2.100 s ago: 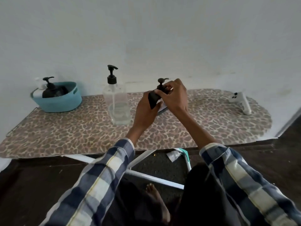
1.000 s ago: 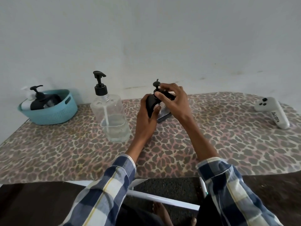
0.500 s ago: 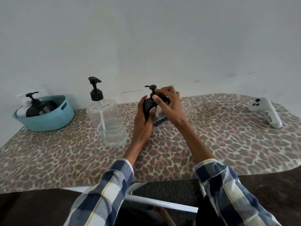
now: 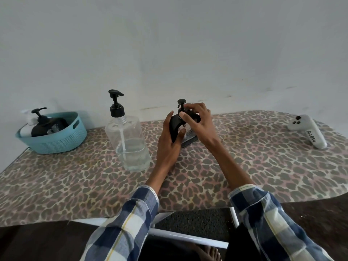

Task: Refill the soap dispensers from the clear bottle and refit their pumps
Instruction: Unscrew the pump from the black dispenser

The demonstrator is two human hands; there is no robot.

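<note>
A small black soap dispenser stands tilted on the leopard-print board. My left hand grips its body from the left. My right hand pinches the collar of its black pump with fingers curled round the top. To the left stands the clear bottle with a black pump, about a third full of clear liquid.
A teal basket at the far left holds a black dispenser and a white one behind it. A white controller lies at the far right. The white wall runs along the board's back edge.
My head has come closer and the view has shifted. My right hand's fingers have turned on the pump collar while the left hand keeps its grip on the dispenser.
</note>
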